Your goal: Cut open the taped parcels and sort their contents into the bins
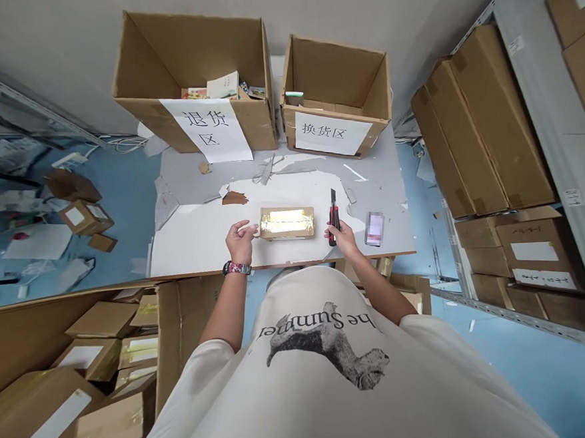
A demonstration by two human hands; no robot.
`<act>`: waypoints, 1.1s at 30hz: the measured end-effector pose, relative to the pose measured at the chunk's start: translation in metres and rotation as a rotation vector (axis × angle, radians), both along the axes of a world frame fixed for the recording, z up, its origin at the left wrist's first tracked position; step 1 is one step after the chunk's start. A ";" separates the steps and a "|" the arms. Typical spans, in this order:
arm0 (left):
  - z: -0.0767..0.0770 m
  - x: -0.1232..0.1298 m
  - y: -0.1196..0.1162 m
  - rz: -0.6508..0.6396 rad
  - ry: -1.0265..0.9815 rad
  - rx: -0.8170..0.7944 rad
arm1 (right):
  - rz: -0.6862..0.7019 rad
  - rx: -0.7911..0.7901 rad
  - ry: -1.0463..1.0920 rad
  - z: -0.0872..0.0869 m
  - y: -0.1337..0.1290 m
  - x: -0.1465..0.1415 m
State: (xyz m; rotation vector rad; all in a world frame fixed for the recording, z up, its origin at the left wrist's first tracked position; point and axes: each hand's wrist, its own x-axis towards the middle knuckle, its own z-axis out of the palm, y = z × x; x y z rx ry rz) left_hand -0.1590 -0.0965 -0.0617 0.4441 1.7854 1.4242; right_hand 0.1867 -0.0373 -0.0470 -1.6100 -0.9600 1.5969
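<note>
A small cardboard box [286, 231] with shiny clear tape along its top lies on the white tabletop in front of me. At its left end my left hand [241, 239] has bent fingers, with the fingertips closed at the box's edge. My right hand [342, 237] is wrapped round a red and black utility knife [333, 220] at the right of the box. The knife's dark blade end points away from me, apart from the box. A phone [374, 229] with a lit, blurred screen lies right of my right hand.
Two large open cartons stand at the table's back: the left carton [144, 112] holds books, the right carton [379, 128] a few items. Torn grey covering [199, 182] spreads over the table [190, 252]. A big carton [179, 331] of parcels is lower left; shelves [565, 191] stand right.
</note>
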 end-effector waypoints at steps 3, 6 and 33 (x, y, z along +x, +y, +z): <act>-0.007 -0.007 0.007 0.020 -0.018 0.000 | -0.014 0.004 -0.021 0.002 0.003 -0.004; -0.014 -0.014 0.010 0.023 -0.035 -0.009 | -0.026 0.016 -0.041 0.002 0.006 -0.009; -0.062 -0.023 0.016 -0.520 0.084 -0.014 | -0.033 -0.007 -0.171 -0.005 0.017 -0.032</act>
